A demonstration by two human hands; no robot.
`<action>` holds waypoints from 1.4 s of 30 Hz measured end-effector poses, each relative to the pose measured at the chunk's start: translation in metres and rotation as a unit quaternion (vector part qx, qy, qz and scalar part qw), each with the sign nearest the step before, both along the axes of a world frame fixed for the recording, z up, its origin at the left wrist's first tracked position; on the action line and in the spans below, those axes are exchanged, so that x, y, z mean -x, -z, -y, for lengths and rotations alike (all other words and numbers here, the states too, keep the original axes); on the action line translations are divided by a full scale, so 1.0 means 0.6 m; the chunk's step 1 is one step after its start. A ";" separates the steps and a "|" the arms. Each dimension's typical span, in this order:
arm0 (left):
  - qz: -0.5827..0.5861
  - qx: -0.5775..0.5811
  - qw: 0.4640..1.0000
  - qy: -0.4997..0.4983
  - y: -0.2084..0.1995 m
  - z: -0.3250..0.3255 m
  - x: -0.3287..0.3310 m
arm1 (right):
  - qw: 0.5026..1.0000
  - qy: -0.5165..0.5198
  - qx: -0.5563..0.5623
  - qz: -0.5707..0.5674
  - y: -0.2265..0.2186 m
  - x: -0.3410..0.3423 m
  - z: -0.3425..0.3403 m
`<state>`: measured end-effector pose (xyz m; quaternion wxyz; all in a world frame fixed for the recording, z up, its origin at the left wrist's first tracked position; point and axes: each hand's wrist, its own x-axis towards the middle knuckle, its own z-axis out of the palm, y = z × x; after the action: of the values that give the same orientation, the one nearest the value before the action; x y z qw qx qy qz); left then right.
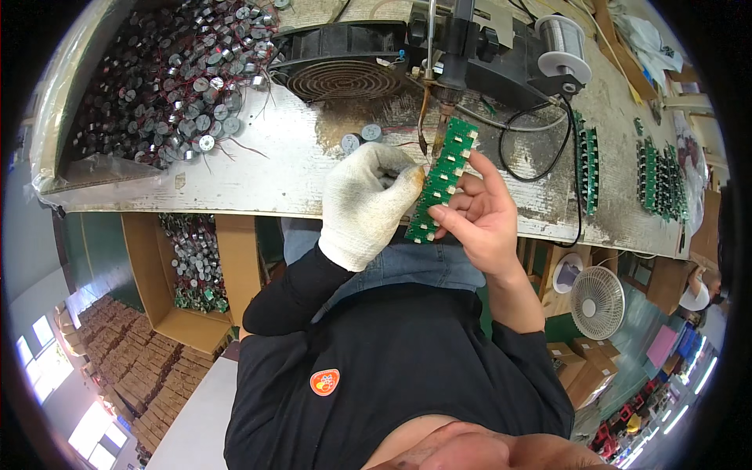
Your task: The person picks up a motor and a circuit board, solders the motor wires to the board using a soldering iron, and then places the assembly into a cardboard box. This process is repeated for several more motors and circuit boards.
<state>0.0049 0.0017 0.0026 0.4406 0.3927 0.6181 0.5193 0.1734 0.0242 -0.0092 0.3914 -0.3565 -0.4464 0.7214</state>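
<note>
My right hand point(487, 218), bare, grips a long green circuit board strip point(443, 178) between thumb and fingers, tilted over the table's front edge. Pale small parts line the strip's edge. On my left hand point(368, 200) is a white knitted glove; its thumb and finger are pinched together against the strip's left side. What lies in that pinch is hidden. Just beyond the glove sit two small round metal motors point(351, 143), with a thin red wire nearby. A soldering iron tip point(423, 142) points down beside the strip's upper end.
A heap of wired motors point(196, 86) fills the table's left. Behind stand a black fan point(345, 74) and a solder spool point(562, 47). A black cable point(540, 168) loops right of my hands. More green board strips point(586, 168) lie farther right. A cardboard box point(157, 270) sits below left.
</note>
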 end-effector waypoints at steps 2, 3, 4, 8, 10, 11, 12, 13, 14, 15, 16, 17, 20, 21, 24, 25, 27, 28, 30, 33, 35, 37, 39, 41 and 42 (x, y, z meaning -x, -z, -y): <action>0.010 0.001 1.000 -0.005 -0.003 -0.001 -0.002 | 1.000 0.000 -0.006 -0.002 -0.001 -0.001 -0.001; -0.002 -0.002 1.000 0.000 -0.001 -0.002 -0.003 | 1.000 0.000 -0.012 -0.003 -0.001 -0.001 -0.002; -0.011 -0.006 1.000 0.005 0.001 -0.003 -0.003 | 1.000 0.000 -0.012 -0.002 0.002 -0.003 -0.001; -0.017 0.011 1.000 0.012 0.006 0.001 -0.002 | 1.000 -0.003 -0.012 0.001 0.017 -0.008 0.004; 0.005 0.011 1.000 0.002 0.007 0.003 -0.003 | 1.000 -0.003 -0.013 0.004 0.016 -0.006 0.005; 0.005 0.012 1.000 0.002 0.007 0.004 -0.003 | 1.000 -0.005 -0.011 0.003 0.013 -0.005 0.005; 0.007 0.011 1.000 0.002 0.007 0.004 -0.002 | 1.000 -0.006 -0.008 0.002 0.011 -0.005 0.005; 0.009 0.010 1.000 0.003 0.008 0.005 -0.002 | 1.000 -0.006 -0.008 0.002 0.012 -0.005 0.005; 0.009 0.010 1.000 0.003 0.007 0.005 -0.002 | 1.000 -0.009 -0.005 -0.001 0.013 -0.005 0.005; -0.005 0.010 1.000 0.006 0.007 0.005 -0.001 | 1.000 -0.013 -0.001 -0.005 0.013 -0.005 0.005; -0.018 0.009 1.000 0.010 0.006 0.005 -0.001 | 1.000 -0.012 -0.001 -0.004 0.013 -0.007 0.006; -0.018 0.009 1.000 0.011 0.003 0.005 -0.001 | 1.000 -0.013 0.000 -0.002 0.013 -0.008 0.007; 0.009 0.030 0.999 0.033 -0.005 0.006 0.000 | 1.000 -0.018 0.002 -0.001 0.007 -0.009 0.006; 0.005 0.040 0.999 0.036 -0.005 0.006 0.001 | 1.000 -0.023 0.004 0.000 0.005 -0.008 0.006; 0.004 0.042 0.998 0.046 -0.004 0.005 0.003 | 1.000 -0.021 0.003 -0.004 0.005 -0.009 0.007; 0.003 0.035 0.998 0.049 -0.003 0.005 0.003 | 1.000 -0.021 0.004 -0.004 0.006 -0.009 0.008; 0.008 0.025 0.999 0.037 0.004 0.004 0.002 | 1.000 -0.025 -0.005 0.003 0.009 -0.010 0.007; 0.012 0.014 1.000 0.024 0.007 0.003 0.001 | 1.000 -0.025 -0.005 0.003 0.008 -0.010 0.007; 0.011 0.018 0.999 0.024 0.004 -0.001 0.001 | 1.000 -0.022 -0.013 0.000 0.007 -0.009 0.007; 0.016 0.019 0.999 0.026 0.001 -0.003 0.000 | 1.000 -0.019 -0.014 -0.002 0.008 -0.009 0.007; 0.024 0.017 0.999 0.028 -0.002 -0.004 0.002 | 1.000 -0.021 -0.014 -0.002 0.007 -0.009 0.005; 0.004 0.017 0.999 0.036 -0.005 -0.006 0.004 | 1.000 -0.024 -0.015 -0.003 0.004 -0.009 0.004; 0.000 0.019 0.999 0.033 -0.010 -0.007 0.002 | 1.000 -0.026 -0.012 0.002 0.000 -0.008 0.002; -0.004 0.021 0.999 0.028 -0.013 -0.007 0.002 | 1.000 -0.023 -0.011 0.000 -0.003 -0.008 0.002; -0.008 0.016 0.999 0.032 -0.014 -0.009 0.002 | 1.000 -0.019 -0.010 -0.001 -0.003 -0.009 0.003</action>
<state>0.0038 0.0070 0.0107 0.4582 0.4095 0.6170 0.4916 0.1786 0.0227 -0.0071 0.3813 -0.3431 -0.4601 0.7247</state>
